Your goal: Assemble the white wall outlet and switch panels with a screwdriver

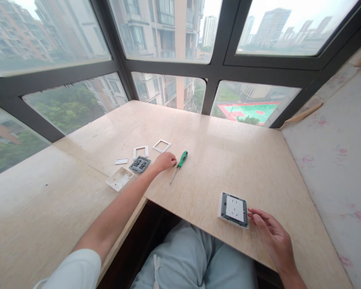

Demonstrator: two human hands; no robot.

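Windows: glazing wraps around the far and left sides in upper and lower rows, with a window frame (168, 66) of thick dark grey bars.
Outside, left and centre: apartment blocks (180, 28) stand close, with green trees (67, 106) below.
Outside, right: hazy high-rises (272, 26) under a pale sky (301, 9); lower down, a sports court (257, 111) in green and red.
Wall: the right-hand wall (345, 168) is whitish with pink flowers, a brownish strip (303, 114) curling from it near the window corner.
Tabletop: the tabletop (243, 160) is pale beige, faintly veined, reaching the windows.
Beneath: a dark recess (155, 214) opens under its near edge.
Light: soft daylight, faintly reflected on the surface.
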